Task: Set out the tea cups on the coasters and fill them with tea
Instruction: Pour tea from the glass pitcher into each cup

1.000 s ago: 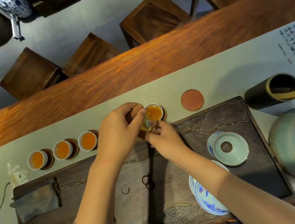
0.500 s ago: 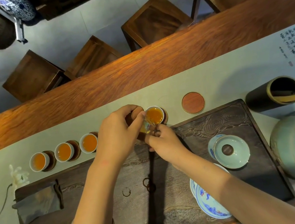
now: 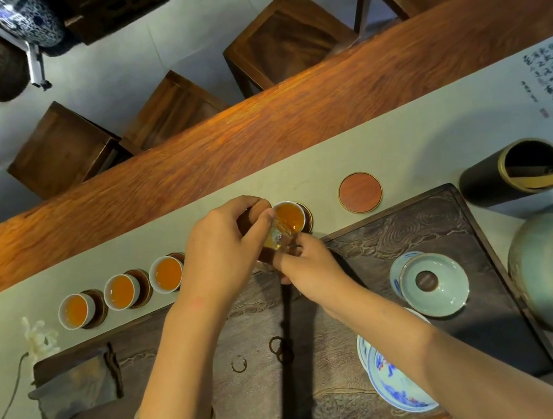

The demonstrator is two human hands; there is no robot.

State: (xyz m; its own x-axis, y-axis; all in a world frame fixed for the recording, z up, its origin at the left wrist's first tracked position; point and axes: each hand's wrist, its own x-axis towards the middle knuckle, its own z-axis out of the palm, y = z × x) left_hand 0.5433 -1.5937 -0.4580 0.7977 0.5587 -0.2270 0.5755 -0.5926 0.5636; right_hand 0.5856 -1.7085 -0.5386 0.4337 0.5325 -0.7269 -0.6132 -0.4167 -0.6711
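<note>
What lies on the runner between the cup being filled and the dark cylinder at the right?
In the head view, one empty round coaster lies between the cup being filled and the dark cylinder; the rest of that stretch is bare runner.

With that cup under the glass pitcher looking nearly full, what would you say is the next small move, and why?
Probably tip the glass pitcher back upright to stop the pour. The cup under its spout already holds tea near its rim, like the three filled cups to its left. The left hand and right hand both hold the pitcher. One coaster to the right has no cup yet.
</note>
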